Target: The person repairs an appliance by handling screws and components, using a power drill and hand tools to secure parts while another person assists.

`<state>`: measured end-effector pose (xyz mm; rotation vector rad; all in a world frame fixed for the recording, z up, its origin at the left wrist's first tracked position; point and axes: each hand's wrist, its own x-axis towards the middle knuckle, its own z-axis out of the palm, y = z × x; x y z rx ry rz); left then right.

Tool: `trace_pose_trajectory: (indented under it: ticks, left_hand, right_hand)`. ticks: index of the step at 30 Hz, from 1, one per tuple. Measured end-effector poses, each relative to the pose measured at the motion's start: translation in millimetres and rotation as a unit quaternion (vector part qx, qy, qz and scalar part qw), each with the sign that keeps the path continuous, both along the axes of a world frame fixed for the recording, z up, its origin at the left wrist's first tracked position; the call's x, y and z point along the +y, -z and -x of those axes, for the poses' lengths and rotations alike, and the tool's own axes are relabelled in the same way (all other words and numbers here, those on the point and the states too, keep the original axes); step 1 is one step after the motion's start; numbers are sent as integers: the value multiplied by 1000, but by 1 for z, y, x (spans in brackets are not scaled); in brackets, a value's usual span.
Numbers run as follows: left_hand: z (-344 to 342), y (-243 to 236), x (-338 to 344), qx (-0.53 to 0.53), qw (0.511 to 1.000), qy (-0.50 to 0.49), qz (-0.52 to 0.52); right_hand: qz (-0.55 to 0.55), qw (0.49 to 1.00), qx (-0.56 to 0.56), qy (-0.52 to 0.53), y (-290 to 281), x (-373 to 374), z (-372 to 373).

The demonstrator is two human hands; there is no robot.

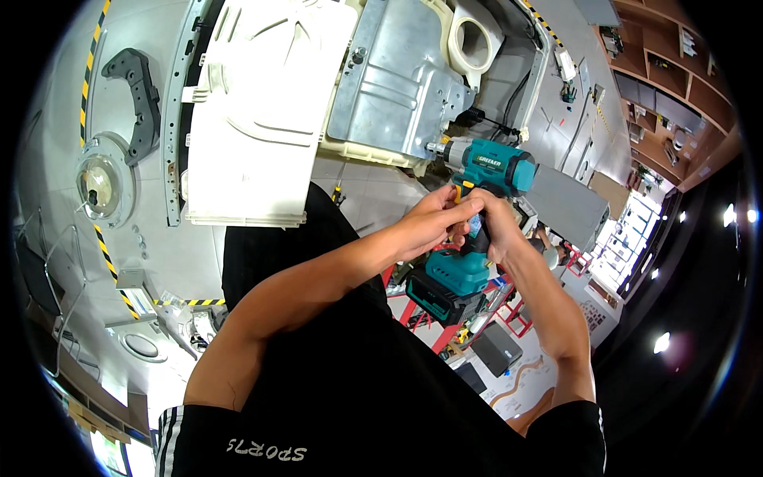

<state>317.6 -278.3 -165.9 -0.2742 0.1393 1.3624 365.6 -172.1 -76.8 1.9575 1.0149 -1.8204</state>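
Observation:
A teal and black cordless impact wrench is held out in front of me. My right hand wraps around its handle. My left hand is closed on the same handle from the other side, its fingers by the yellow switch below the tool's body. The black battery sits at the handle's foot. The tool's socket end points left, close to the lower right corner of a grey metal plate on an opened appliance; whether it touches is unclear. Left of the plate lies a large white plastic panel.
A dark curved block and a round glass door lie on the floor at left, near striped tape. A screwdriver is beneath the appliance. A grey box stands right of the wrench. Wooden shelves are at far right.

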Motion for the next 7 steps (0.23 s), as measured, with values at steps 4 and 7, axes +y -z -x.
trace_pose_trajectory:
  ticks: [4,7]
  left_hand:
    - [1,-1,-2,5,1000,-3,0]
    - [-1,2,-2,36,999,7,-2]
  right_hand:
    - [-18,999,13,-23,3,-3,-4]
    - [-25,999,23,-39,2,-4,-8]
